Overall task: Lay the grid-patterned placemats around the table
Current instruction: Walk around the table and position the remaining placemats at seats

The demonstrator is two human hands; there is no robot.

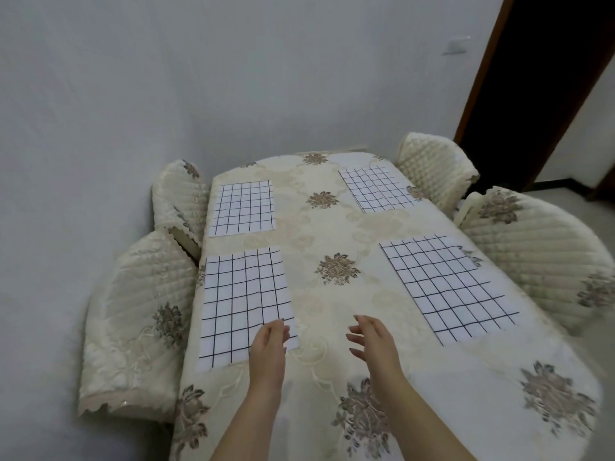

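Several white placemats with black grid lines lie flat on the cream floral tablecloth (332, 224): one at the far left (244, 207), one at the far right (377, 188), one at the near left (243, 301), one at the near right (446, 287). My left hand (269, 341) hovers over the near-left placemat's front right corner, fingers loosely curled, holding nothing. My right hand (371, 337) is over the bare cloth between the two near placemats, fingers apart and empty.
Quilted cream chairs flank the table: two on the left (139, 311) (179, 194) against the white wall, two on the right (436, 168) (539, 254). A dark doorway (545, 78) opens at the back right.
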